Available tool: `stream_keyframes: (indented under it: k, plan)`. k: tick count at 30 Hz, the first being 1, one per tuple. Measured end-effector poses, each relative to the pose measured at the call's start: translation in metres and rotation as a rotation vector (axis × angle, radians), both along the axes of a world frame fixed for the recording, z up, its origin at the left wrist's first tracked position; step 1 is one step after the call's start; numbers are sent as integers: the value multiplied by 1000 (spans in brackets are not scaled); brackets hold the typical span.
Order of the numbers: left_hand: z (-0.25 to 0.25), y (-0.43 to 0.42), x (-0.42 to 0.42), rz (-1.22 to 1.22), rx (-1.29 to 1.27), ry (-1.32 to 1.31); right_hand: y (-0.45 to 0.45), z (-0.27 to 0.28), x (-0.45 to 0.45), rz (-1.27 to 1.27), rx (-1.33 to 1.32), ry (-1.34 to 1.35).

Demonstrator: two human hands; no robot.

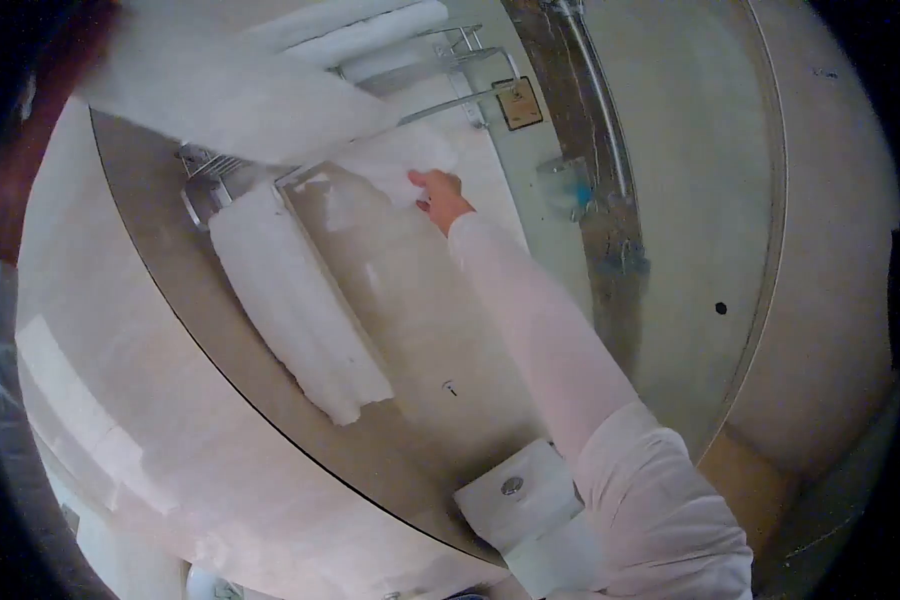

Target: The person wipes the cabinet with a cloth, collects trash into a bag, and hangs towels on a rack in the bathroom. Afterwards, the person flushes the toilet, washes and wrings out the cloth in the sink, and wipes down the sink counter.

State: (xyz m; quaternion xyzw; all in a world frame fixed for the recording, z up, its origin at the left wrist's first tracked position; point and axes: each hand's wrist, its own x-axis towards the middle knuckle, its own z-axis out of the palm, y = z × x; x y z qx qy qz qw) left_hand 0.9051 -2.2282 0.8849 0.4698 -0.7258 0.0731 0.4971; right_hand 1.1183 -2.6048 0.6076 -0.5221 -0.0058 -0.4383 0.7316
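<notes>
My right hand (442,197) reaches up from the lower right in a pale sleeve. Its fingers are closed on the edge of a white towel (395,165) beside the metal rack (450,105). A large white cloth (240,100), smeared by motion, spreads across the upper left and hides part of the rack. I cannot tell whether it is the same piece as the towel. Another white towel (290,300) hangs lower down on the left. My left hand does not show.
A white toilet with a round flush button (512,486) is at the bottom. On the right are a glass panel (690,200), a metal bar (602,110) and a clear holder with something blue (567,187). A square wall plate (519,104) sits near the rack.
</notes>
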Motion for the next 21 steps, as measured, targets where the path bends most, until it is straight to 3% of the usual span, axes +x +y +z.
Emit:
stream_keyframes:
  k: [1, 2, 3, 4, 5, 6, 7, 8, 9, 10, 11, 12, 14, 15, 16, 17, 18, 19, 21]
  plan:
    - [-2, -9, 4, 17, -7, -71, -7, -24, 17, -171, -147, -19]
    - [-2, -19, 8, 33, -13, -143, -23, -53, 51, -173, -147, -14]
    - [-1, -34, 14, -145, 41, 139, -44, -91, 92, -392, -393, -95]
    - [-8, -46, 18, -151, 48, 149, -44, -108, 90, -610, -640, -172]
    - [-16, -61, 22, -116, 113, 69, -47, -125, 87, -620, -636, -155]
    - [-26, -79, 27, -88, 181, -5, -27, -127, 51, -429, -513, 97]
    - [-44, -102, 26, -14, -24, 58, -16, -141, 33, -235, -373, 342]
    - [-59, -110, 14, -29, -9, 76, -12, -155, 27, -262, -462, 411]
    - [-80, -114, -10, 444, 130, -394, -12, -176, 31, -286, -552, 478]
    - [-91, -120, -24, 909, 261, -877, -12, -213, 49, -354, -486, 326]
    - [-119, -156, 13, 527, -165, -446, -10, -249, 61, -419, -421, 173]
    - [-122, -173, 44, 516, -158, -436, -7, -268, 51, -427, -416, 187]
    - [-120, -189, 77, -293, 218, 508, 0, -287, 26, -185, -230, 306]
    - [-139, -198, 75, -118, 129, 672, 3, -291, 8, -190, -220, 314]
    - [-162, -205, 60, 66, 37, 829, 15, -275, -21, -12, 168, 340]
    - [-181, -209, 87, 112, 39, 568, 24, -264, -46, 169, 554, 353]
    - [-207, -215, 124, 156, 40, 307, 30, -261, -61, 169, 561, 359]
    - [-241, -224, 148, 162, 40, 311, 34, -257, -73, 138, 573, 321]
    - [-288, -214, 181, 190, 311, 706, 31, -266, -73, 181, 562, 241]
